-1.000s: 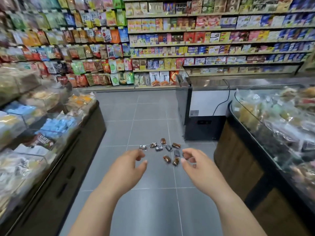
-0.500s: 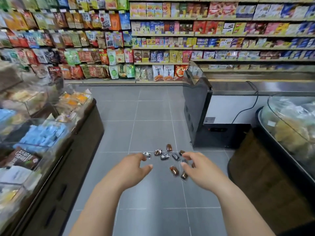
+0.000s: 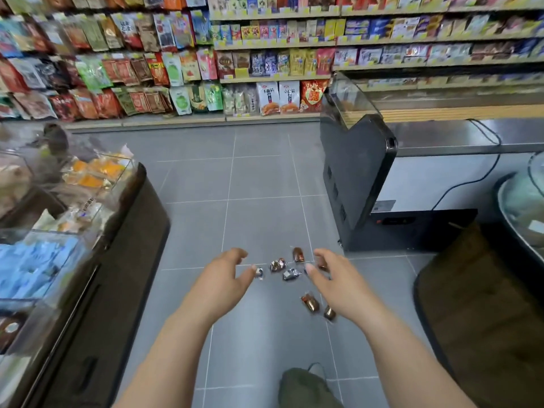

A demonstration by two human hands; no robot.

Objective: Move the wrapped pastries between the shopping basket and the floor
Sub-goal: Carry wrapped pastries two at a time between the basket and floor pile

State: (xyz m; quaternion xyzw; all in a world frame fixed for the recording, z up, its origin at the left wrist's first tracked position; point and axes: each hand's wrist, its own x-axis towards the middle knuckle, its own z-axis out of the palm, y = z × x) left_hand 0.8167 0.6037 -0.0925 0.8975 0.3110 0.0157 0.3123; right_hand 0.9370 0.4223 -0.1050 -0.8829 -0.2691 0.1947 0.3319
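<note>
The grey tiled floor (image 3: 259, 184) runs between the shop fixtures; no shopping basket is in view. The left hand (image 3: 223, 278) and right hand (image 3: 338, 284) reach over it, fingers loosely spread and gripping nothing, apparently placed to gather. The wrapped pastries (image 3: 290, 273) lie scattered on the floor between them.

Both hands have pushed forward over the pastries (image 3: 291, 273) on the floor. The leftmost silver one, earlier by the left hand's (image 3: 223, 278) fingertips, now sits at its thumb tip. The right hand (image 3: 338, 285) has passed the two nearest pastries, which now lie beside its heel, and it covers more of the cluster's right side. A knee (image 3: 303, 387) in green cloth has come into view below the pastries, and the freezer (image 3: 353, 172) behind them looms larger.
</note>
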